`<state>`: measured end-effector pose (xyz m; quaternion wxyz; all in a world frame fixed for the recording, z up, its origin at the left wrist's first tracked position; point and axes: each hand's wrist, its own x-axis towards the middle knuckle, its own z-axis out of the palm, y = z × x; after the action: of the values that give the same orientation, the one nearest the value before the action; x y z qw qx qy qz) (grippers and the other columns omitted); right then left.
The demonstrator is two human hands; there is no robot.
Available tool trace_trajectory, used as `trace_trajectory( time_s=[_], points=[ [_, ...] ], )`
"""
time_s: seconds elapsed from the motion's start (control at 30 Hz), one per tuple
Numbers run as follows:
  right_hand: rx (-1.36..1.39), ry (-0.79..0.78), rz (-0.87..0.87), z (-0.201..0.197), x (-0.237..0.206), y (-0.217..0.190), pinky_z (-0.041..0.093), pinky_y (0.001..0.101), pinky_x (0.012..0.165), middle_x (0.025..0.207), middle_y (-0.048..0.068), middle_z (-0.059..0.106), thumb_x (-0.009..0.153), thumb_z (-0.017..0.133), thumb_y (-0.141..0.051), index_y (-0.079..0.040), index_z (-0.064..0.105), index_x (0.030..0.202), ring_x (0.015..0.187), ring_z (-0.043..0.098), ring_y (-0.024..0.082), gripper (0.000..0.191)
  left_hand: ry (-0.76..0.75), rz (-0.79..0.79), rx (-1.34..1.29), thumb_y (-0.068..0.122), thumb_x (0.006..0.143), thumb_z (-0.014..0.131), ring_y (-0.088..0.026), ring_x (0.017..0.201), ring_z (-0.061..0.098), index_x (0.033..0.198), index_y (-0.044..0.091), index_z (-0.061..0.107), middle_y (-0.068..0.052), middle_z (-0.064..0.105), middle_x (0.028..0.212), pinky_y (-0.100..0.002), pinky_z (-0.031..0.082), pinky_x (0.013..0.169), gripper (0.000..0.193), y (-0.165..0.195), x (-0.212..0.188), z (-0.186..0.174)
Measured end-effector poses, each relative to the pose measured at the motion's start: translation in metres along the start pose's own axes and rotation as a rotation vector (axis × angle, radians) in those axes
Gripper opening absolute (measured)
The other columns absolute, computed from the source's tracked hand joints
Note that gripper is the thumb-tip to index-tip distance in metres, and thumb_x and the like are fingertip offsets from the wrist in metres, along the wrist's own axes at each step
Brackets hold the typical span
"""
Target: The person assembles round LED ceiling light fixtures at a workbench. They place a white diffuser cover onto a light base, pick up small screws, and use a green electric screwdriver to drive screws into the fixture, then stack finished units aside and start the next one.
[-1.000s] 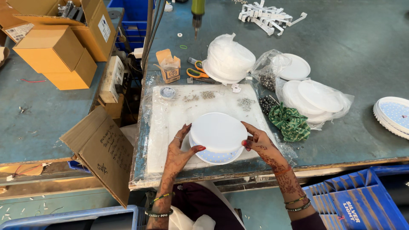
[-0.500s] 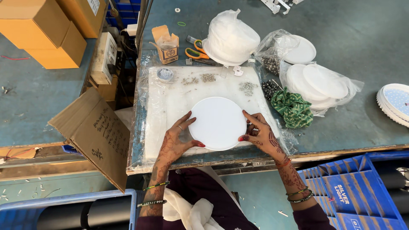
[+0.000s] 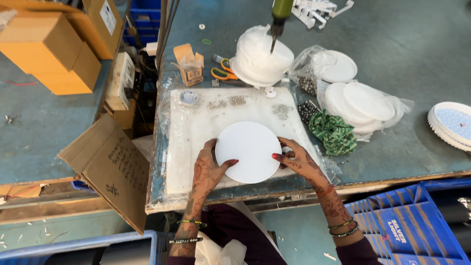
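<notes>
Head view, inspector A: What is nearest?

Inspector B: Both hands grip one round white disc (image 3: 248, 151), which lies flat on a white plastic-covered board (image 3: 196, 132) at the near edge of the bench (image 3: 402, 49). The left hand (image 3: 206, 169) clasps the disc's left rim, thumb laid on top, fingers curled at the edge. The right hand (image 3: 297, 159) clasps the right rim the same way, thumb on the face.

Inspector A: And on the board beyond?

Inspector B: Small heaps of metal screws (image 3: 282, 110) along the far edge, with a small round cap (image 3: 189, 97) at the far left corner.

Inspector A: To the right?

Inspector B: A green patterned cloth (image 3: 334, 133) just beside the board, then a clear bag of white discs (image 3: 363, 103).

Inspector A: Farthest?

Inspector B: Orange-handled scissors (image 3: 223, 72), a small open carton (image 3: 189, 64), and a bagged white stack (image 3: 260, 56) under a hanging green-handled screwdriver (image 3: 280, 14).
</notes>
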<state>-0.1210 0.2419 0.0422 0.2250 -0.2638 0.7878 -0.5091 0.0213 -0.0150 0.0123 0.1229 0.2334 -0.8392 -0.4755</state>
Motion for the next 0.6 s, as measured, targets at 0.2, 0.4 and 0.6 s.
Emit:
trace_trajectory(
  time_s=[0.2, 0.4, 0.6],
  points=[
    [0.059, 0.022, -0.029, 0.006, 0.01, -0.004, 0.06, 0.0322, 0.065, 0.12, 0.014, 0.066, 0.079, 0.084, -0.025, -0.001, 0.053, 0.138, 0.088, 0.07, 0.018, 0.071, 0.168, 0.069, -0.325, 0.018, 0.069, 0.091, -0.029, 0.113, 0.067, 0.131, 0.003, 0.054, -0.017, 0.061, 0.129, -0.04, 0.059, 0.096, 0.073, 0.021, -0.002, 0.003],
    [-0.038, 0.184, -0.203, 0.008, -0.006, -0.022, 0.058, 0.0325, 0.072, 0.111, 0.015, 0.074, 0.076, 0.086, -0.026, -0.005, 0.045, 0.141, 0.084, 0.069, 0.02, 0.08, 0.16, 0.186, -0.847, 0.0, 0.077, 0.082, -0.024, 0.113, 0.068, 0.122, 0.003, 0.049, -0.016, 0.063, 0.127, -0.041, 0.065, 0.091, 0.056, 0.015, -0.013, 0.002],
    [-0.401, 0.316, -0.569, 0.016, -0.012, -0.026, 0.058, 0.0392, 0.077, 0.12, 0.019, 0.07, 0.08, 0.084, -0.029, -0.002, 0.057, 0.136, 0.094, 0.072, 0.03, 0.068, 0.095, 0.354, -0.823, -0.002, 0.076, 0.085, -0.023, 0.118, 0.066, 0.121, 0.003, 0.047, -0.015, 0.062, 0.128, -0.037, 0.059, 0.101, 0.059, 0.024, -0.029, -0.007]
  ],
)
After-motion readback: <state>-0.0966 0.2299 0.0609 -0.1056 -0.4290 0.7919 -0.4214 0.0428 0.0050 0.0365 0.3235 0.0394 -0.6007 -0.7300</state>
